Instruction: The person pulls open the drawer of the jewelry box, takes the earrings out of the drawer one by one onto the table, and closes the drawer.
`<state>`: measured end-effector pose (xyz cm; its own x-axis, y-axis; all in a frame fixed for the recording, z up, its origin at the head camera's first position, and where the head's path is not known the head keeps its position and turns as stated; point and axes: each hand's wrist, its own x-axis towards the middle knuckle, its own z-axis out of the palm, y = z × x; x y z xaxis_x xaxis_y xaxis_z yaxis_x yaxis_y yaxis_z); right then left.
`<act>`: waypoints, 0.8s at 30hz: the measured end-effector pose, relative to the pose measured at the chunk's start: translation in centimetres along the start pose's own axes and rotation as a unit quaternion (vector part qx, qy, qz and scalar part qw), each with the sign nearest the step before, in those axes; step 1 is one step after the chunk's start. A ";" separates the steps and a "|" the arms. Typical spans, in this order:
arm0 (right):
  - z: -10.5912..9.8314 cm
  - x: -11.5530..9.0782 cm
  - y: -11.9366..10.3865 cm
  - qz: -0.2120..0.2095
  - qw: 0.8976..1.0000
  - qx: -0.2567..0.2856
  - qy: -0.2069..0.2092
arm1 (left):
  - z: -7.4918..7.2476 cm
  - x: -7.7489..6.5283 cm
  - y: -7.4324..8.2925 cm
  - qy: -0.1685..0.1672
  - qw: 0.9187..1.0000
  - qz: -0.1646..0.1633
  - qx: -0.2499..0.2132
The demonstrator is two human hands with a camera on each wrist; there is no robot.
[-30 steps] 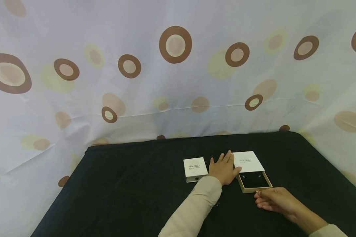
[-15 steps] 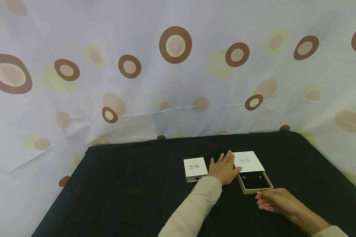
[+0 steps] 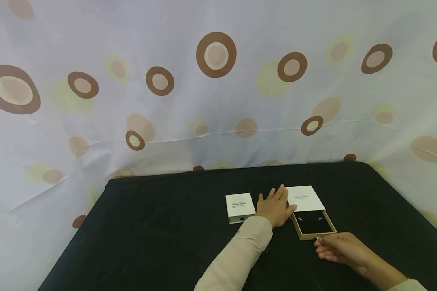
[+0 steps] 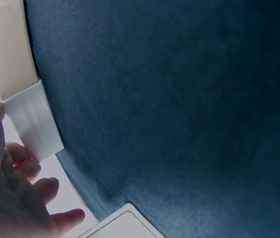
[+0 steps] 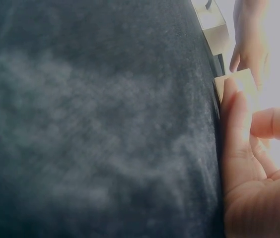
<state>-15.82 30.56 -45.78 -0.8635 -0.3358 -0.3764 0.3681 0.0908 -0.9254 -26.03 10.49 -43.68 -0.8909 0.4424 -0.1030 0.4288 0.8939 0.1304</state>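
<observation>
White, flat, faintly lettered box cover (image 3: 305,199) lies on the right of the black-cloth worktop (image 3: 160,234); a shallow tan drawer (image 3: 309,236) stands partly out of its near side, the rest hidden beneath. On the drawer's black lining (image 3: 310,226) sit two silvery ornaments (image 3: 320,218), too tiny to identify. The right hand (image 3: 344,247) pinches at the drawer's front edge; what exactly its fingers grasp is hard to make out. The left hand (image 3: 273,209), fingers straight and released, rests against the cover's left side. Just left is a square white box (image 3: 240,205) with black lettering. Beside the cream sleeve (image 3: 236,254), cut off below, a small shiny item (image 3: 266,250) is partly hidden.
</observation>
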 end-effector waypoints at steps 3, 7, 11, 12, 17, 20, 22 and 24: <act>0.0 -0.1 0.1 0.001 1.000 0.003 -0.001 | 0.0 -0.1 0.0 0.002 1.000 -0.001 0.000; 0.0 -0.1 0.2 -0.002 1.000 0.006 -0.001 | -0.1 -0.2 0.0 0.003 1.000 -0.002 -0.001; -0.1 -0.1 0.3 -0.003 1.000 0.007 -0.004 | -0.2 -0.2 0.0 0.003 1.000 0.000 -0.002; -0.1 -0.1 0.3 -0.003 1.000 0.007 -0.004 | -0.2 -0.2 0.0 0.003 1.000 0.000 -0.003; -0.1 -0.2 0.2 0.001 1.000 0.001 -0.006 | -0.3 -0.2 0.0 0.000 1.000 0.001 -0.003; -0.1 -0.3 0.2 0.005 1.000 -0.002 -0.007 | -0.3 -0.2 0.0 -0.002 1.000 0.000 -0.003; -0.1 -0.4 0.2 0.007 1.000 -0.004 -0.006 | -0.2 -0.2 0.0 -0.003 1.000 0.000 -0.004; 0.0 -0.5 0.2 0.008 1.000 -0.005 -0.006 | -0.2 -0.2 0.0 -0.002 1.000 0.000 -0.004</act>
<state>-15.35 30.76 -45.75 -0.8530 -0.3462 -0.3905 0.3786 0.1047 -0.9196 -25.92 10.36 -43.50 -0.8905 0.4422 -0.1076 0.4270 0.8936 0.1382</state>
